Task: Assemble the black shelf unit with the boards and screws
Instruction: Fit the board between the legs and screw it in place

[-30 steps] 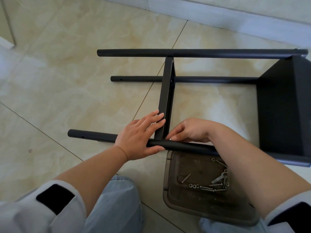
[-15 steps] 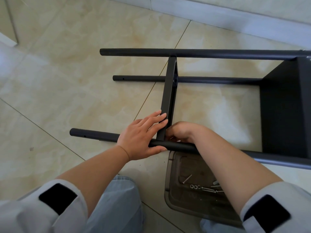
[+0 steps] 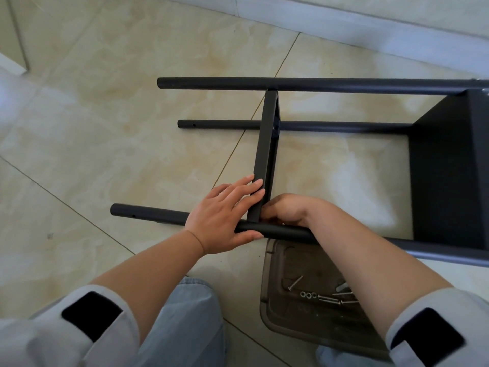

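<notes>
The black shelf unit lies on its side on the tiled floor. A narrow black board (image 3: 266, 144), seen edge-on, spans from the far pole (image 3: 344, 84) to the near pole (image 3: 148, 217). My left hand (image 3: 222, 218) clamps that near pole with the thumb under it, fingers flat against the board's left face. My right hand (image 3: 288, 210) is curled at the joint on the board's right side; its fingertips are hidden. A wide black board (image 3: 449, 168) closes the frame at the right. Screws and washers (image 3: 328, 298) lie in a brown tray (image 3: 270, 313).
A third pole (image 3: 330, 126) rests on the floor behind the narrow board. The tray sits under the near pole, beside my knee (image 3: 185, 327). A white baseboard (image 3: 370, 30) runs along the far side. Open tile lies to the left.
My right wrist has bent and the fingers have tucked in behind the board at the joint. The forearm now covers part of the tray. My left hand has kept its hold.
</notes>
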